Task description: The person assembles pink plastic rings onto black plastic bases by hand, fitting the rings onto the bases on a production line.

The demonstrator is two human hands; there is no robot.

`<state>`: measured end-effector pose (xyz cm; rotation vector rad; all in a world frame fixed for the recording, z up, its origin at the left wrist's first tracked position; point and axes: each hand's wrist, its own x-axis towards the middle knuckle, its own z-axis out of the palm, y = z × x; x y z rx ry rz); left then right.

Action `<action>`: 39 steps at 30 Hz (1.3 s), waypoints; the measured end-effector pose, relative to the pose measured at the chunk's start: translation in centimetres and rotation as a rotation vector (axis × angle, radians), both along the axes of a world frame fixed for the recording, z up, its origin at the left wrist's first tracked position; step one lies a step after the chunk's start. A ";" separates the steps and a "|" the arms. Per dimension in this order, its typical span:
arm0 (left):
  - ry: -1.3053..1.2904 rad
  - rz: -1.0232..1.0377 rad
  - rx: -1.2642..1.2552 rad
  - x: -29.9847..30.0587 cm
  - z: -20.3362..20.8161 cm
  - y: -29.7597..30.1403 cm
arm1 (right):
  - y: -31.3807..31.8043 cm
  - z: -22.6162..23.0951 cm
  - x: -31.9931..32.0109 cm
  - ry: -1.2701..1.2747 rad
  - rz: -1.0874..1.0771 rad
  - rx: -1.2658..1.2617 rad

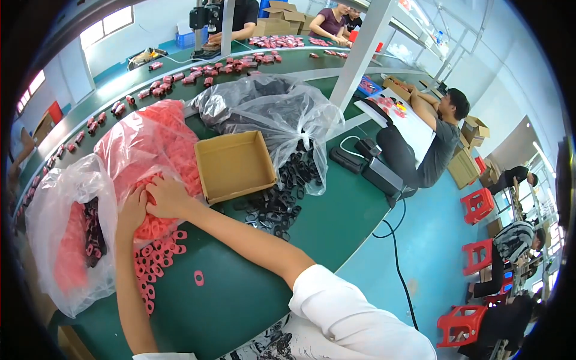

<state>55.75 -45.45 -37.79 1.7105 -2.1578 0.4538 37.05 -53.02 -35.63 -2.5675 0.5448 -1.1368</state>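
A clear plastic bag (pixel 157 129) full of small red plastic parts lies on the green table, its mouth toward me. My left hand (pixel 133 210) is at the left edge of that mouth, fingers closed on the plastic. Beside it, almost touching, my right hand (pixel 167 197) is bent over the opening, its fingers curled at the bag's edge above the red parts. What lies under the fingertips is partly hidden. Loose red oval rings (pixel 157 261) spill out below the hands, and a single red ring (pixel 199 278) lies apart on the table.
An open cardboard tray (pixel 235 168) stands right of my hands. Behind it is a bag of black parts (pixel 258 102), spilling black pieces (pixel 279 207). Another clear bag (pixel 72 240) sits at left. A conveyor (pixel 135 114) carries red-and-black items. A co-worker (pixel 438 138) sits at right.
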 end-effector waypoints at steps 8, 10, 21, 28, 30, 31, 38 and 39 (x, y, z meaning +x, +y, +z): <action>0.184 0.174 -0.101 -10.2 5.3 7.8 | 5.7 2.4 -7.4 -0.075 0.191 0.003; 0.180 0.176 -0.143 -11.7 6.1 9.7 | 7.1 2.6 -9.4 -0.040 0.210 -0.035; 0.286 0.120 0.120 -10.7 4.9 10.7 | 8.9 2.3 -10.2 0.282 0.205 -0.061; 0.290 0.124 0.027 -15.9 5.1 18.6 | 14.5 2.8 -14.2 0.311 0.342 -0.125; 0.275 0.098 0.038 -15.7 6.0 20.6 | 14.6 3.3 -15.2 0.232 0.363 -0.128; 0.281 0.101 0.036 -15.3 6.3 20.8 | 14.5 3.8 -15.5 0.150 0.388 -0.131; 0.349 0.144 0.125 -14.0 5.6 17.2 | 11.6 2.0 -13.0 0.144 0.211 0.021; 0.353 0.123 0.131 -14.1 5.7 17.7 | 11.8 2.1 -13.6 0.150 0.224 0.021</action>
